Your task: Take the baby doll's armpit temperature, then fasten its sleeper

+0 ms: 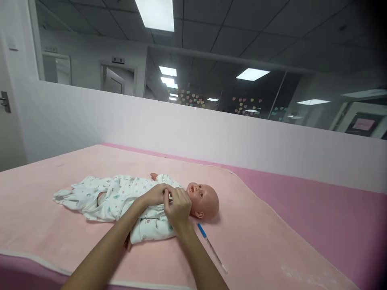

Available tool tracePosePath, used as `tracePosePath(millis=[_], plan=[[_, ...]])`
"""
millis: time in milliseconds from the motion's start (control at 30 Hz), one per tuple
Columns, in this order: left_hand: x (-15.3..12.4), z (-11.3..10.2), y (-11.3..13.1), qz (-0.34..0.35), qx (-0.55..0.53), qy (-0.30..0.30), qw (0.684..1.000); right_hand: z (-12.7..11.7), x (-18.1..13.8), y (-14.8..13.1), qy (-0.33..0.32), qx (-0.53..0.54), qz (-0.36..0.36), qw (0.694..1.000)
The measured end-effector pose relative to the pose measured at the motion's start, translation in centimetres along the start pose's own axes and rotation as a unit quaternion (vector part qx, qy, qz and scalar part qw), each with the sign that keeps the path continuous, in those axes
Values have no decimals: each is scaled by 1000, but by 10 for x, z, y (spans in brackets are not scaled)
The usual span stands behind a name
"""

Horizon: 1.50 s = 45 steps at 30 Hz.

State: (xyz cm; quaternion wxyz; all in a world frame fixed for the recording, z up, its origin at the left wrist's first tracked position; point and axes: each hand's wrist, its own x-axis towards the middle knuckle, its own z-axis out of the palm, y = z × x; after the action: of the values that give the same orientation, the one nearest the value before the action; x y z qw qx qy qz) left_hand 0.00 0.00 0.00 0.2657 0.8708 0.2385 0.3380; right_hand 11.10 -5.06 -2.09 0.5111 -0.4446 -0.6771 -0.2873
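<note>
A baby doll (203,199) lies on its back on a pink blanket (45,217), head to the right. It wears a white printed sleepsuit (116,196). My left hand (155,194) and my right hand (178,207) meet at the doll's chest just below its chin, and their fingers pinch the sleepsuit fabric near the collar. My right hand covers part of the doll's near shoulder. A thin thermometer with a blue end (211,246) rests on the blanket just right of my right forearm.
The blanket covers a pink padded table (332,217) that runs along a low white partition wall (211,133). Above the wall, glass panes show an office with ceiling lights. A door handle (4,101) is at the far left.
</note>
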Motion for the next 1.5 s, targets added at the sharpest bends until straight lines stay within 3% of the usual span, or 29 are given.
tracePosePath(millis=[200, 333, 433, 567, 667, 767, 900, 1033, 1133, 1267, 1500], plan=[[-1, 7, -7, -42, -14, 88, 995, -11, 11, 3, 7, 2, -1, 1000], [3, 7, -13, -79, -55, 186, 978, -45, 13, 7, 65, 6, 50, 997], [5, 4, -14, -79, -100, 215, 968, -77, -6, 14, 78, -23, 112, 990], [4, 2, -10, -83, -150, 217, 961, -107, -48, 34, -92, -163, 168, 968], [3, 2, -10, -86, -170, 220, 957, -112, -75, 53, -221, -255, 165, 927], [3, 3, -12, -85, -179, 220, 955, -113, -87, 62, -300, -274, 174, 897], [4, 3, -14, -90, -196, 219, 952, -122, -77, 54, -311, -251, 186, 898], [4, 2, -15, -111, -225, 217, 943, -132, -43, 36, -286, -178, 211, 918], [3, 2, -16, -119, -240, 224, 937, -123, -8, 25, -289, -147, 197, 925], [3, 3, -17, -123, -253, 237, 930, -84, 41, 16, -305, -132, 146, 932], [5, 2, -17, -108, -280, 238, 923, -10, 83, 19, -428, -164, 139, 878]])
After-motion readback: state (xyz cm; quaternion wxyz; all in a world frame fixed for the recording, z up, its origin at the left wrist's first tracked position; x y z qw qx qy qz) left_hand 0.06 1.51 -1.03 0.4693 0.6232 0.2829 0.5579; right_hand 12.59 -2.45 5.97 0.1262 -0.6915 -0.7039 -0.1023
